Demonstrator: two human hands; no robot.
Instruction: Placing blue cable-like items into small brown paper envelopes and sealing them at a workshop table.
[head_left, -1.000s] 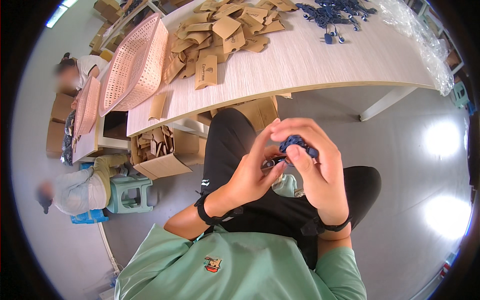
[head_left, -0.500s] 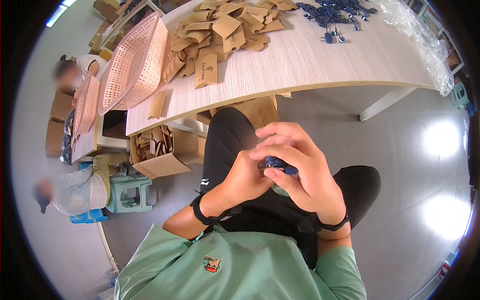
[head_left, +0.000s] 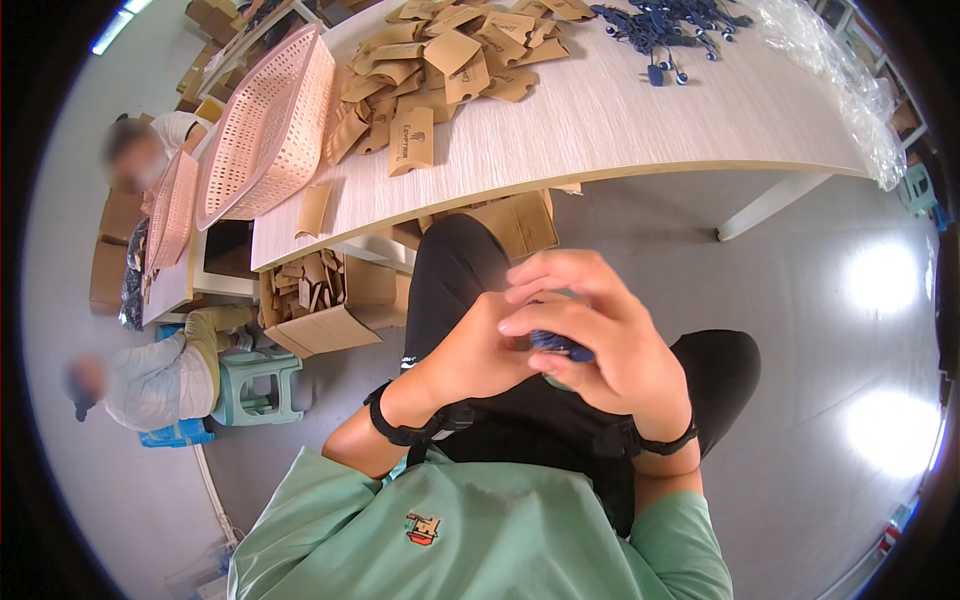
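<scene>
Above my lap, both hands meet around a small dark blue bundle that looks like wound-up earphones (head_left: 562, 346). My right hand (head_left: 610, 335) curls over it, fingers on the far side and thumb below. The fingers of my left hand (head_left: 480, 345) are closed against the bundle's left side, and their tips are mostly hidden. On the table (head_left: 640, 135) lies a pile of brown cardboard pillow boxes (head_left: 462, 60). Loose dark blue earphones (head_left: 668, 30) lie in a tangle to the right of it.
A pink perforated basket (head_left: 270, 130) stands at the table's left, beside a single pillow box (head_left: 313, 210). Clear plastic wrap (head_left: 830, 85) hangs over the right end. Below are a carton of brown boxes (head_left: 335, 305) and a green stool (head_left: 258, 385). Two people sit at left.
My right hand's fingers and thumb have shifted around the bundle, and less of it shows. My left hand has moved slightly to the left.
</scene>
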